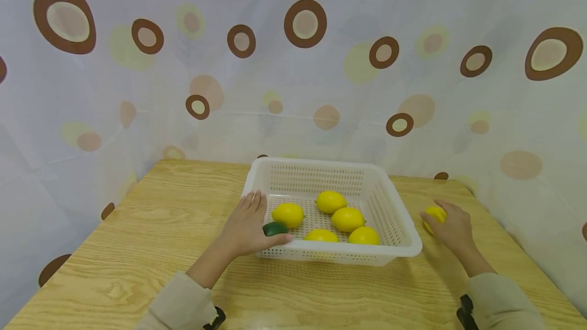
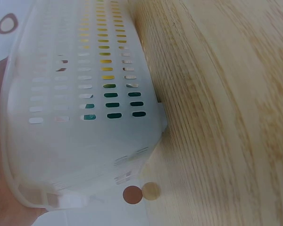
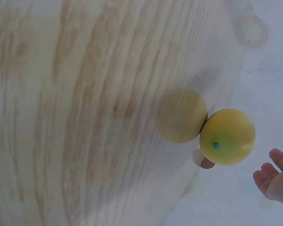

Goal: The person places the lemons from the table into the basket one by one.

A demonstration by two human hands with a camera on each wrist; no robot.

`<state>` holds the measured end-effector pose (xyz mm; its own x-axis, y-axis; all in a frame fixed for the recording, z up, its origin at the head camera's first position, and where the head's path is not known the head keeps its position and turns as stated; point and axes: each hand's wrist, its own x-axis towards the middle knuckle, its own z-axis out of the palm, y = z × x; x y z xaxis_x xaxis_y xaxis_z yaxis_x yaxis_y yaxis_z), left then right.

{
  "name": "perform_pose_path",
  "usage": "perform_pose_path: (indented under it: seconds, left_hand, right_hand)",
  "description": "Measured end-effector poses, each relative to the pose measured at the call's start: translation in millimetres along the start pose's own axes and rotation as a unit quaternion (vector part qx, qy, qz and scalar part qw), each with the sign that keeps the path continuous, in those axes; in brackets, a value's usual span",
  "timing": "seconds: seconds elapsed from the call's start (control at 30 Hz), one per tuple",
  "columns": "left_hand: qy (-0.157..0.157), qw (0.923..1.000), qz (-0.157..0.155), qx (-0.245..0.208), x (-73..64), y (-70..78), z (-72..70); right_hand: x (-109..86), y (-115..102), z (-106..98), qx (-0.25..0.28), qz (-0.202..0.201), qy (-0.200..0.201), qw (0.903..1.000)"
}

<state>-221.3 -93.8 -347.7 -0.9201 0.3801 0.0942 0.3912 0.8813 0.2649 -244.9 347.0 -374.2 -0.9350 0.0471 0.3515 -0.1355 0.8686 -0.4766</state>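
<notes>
In the head view, a white plastic basket (image 1: 399,250) stands on the wooden table. My left hand (image 1: 243,228) rests over its near left corner, fingers stretched along the left rim and thumb on the front rim. Several yellow lemons (image 1: 331,201) lie inside, along with a dark green oval fruit (image 1: 275,228) partly hidden by that hand. Right of the basket, my right hand (image 1: 455,225) is over another lemon (image 1: 433,217) on the table. A gap shows in the right wrist view between this lemon (image 3: 228,136) and the loosely bent fingers (image 3: 279,160).
The wooden table (image 1: 174,218) extends on both sides of the basket and in front of it. Behind it hangs a pale curtain (image 1: 257,80) with brown and beige ring patterns. Through slots in the basket wall (image 2: 85,150), yellow and green show in the left wrist view.
</notes>
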Motion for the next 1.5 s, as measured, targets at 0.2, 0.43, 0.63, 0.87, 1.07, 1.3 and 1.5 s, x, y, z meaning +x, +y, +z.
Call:
perform_pose_path:
  seconds: [0.2, 0.43, 0.63, 0.87, 1.07, 1.3, 1.5]
  left_hand:
    - [-0.001, 1.0000, -0.004, -0.003, -0.8, 0.6, 0.0]
    - [-0.002, 1.0000, -0.002, 0.001, 0.1, 0.0, 1.0]
    - [0.000, 1.0000, 0.000, 0.000, 0.6, 0.1, 0.6]
    - [0.000, 1.0000, 0.001, -0.002, 0.4, 0.5, -0.4]
    - [0.002, 1.0000, 0.002, 0.000, 0.1, -0.1, 0.6]
    - [0.002, 1.0000, 0.003, 0.002, -1.3, -0.9, 1.8]
    - [0.006, 1.0000, 0.006, 0.002, -0.7, 0.0, 1.0]
  right_hand:
    - [0.4, 7, 3, -0.018, -0.010, 0.005, 0.9998]
    - [3.2, 15, 3, -0.017, -0.012, 0.005, 0.9998]
    - [4.6, 17, 4, -0.027, -0.009, -0.006, 0.9996]
    - [6.2, 20, 4, -0.036, 0.004, -0.026, 0.9990]
    - [11.2, 23, 3, -0.040, 0.006, -0.031, 0.9987]
    - [14.2, 32, 2, -0.047, 0.015, -0.053, 0.9974]
    - [18.9, 43, -1, -0.055, 0.029, -0.072, 0.9954]
